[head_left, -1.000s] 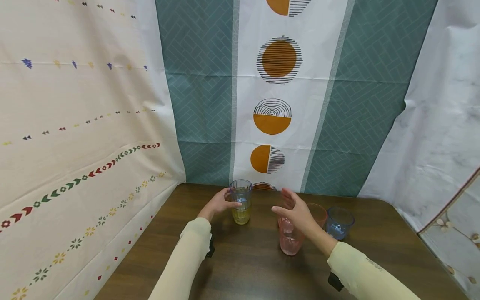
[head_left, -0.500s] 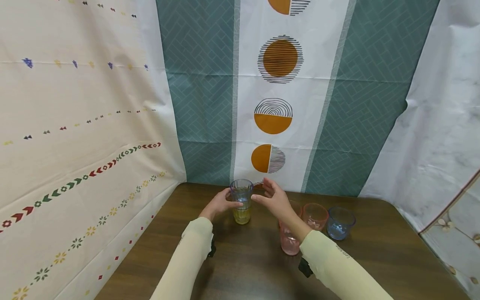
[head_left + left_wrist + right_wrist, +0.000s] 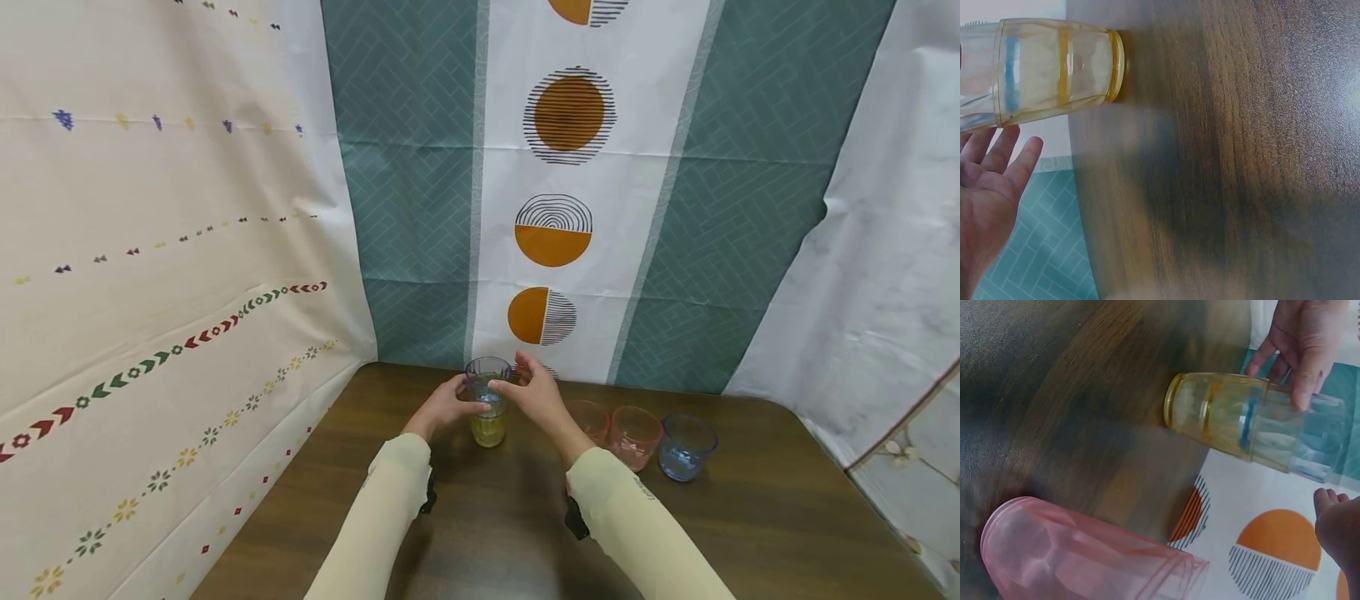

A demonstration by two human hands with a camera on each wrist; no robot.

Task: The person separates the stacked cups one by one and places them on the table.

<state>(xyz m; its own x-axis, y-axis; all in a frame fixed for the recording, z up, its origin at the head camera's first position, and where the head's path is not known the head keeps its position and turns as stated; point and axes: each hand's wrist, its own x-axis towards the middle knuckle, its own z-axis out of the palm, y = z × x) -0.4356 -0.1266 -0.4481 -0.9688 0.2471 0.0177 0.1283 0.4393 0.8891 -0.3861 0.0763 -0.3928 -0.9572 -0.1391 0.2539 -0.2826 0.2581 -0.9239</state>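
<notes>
A clear bluish glass (image 3: 487, 379) sits nested in a yellow glass (image 3: 488, 431), which stands upright near the table's back edge. My left hand (image 3: 442, 408) grips this stack from the left, its thumb in front on the bluish glass (image 3: 1322, 440) and its fingers behind. In the left wrist view the fingers of the left hand (image 3: 991, 194) extend past the yellow glass (image 3: 1041, 69). On the stack's other side is my right hand (image 3: 540, 404), thumb and fingers spread around the upper part. The right wrist view shows a gap between the right hand (image 3: 1340, 531) and the glass rim.
To the right stand a pink glass (image 3: 587, 419), another pink glass (image 3: 635, 437) and a blue glass (image 3: 686, 447). A tall pink stack (image 3: 1085, 550), mostly hidden by my right forearm in the head view, stands closer. Patterned cloth (image 3: 405, 208) hangs behind the dark wooden table (image 3: 495, 533).
My right hand has moved left, from above the pink glasses to the side of the yellow and bluish stack. The left hand keeps its hold, and the stack stays in place.
</notes>
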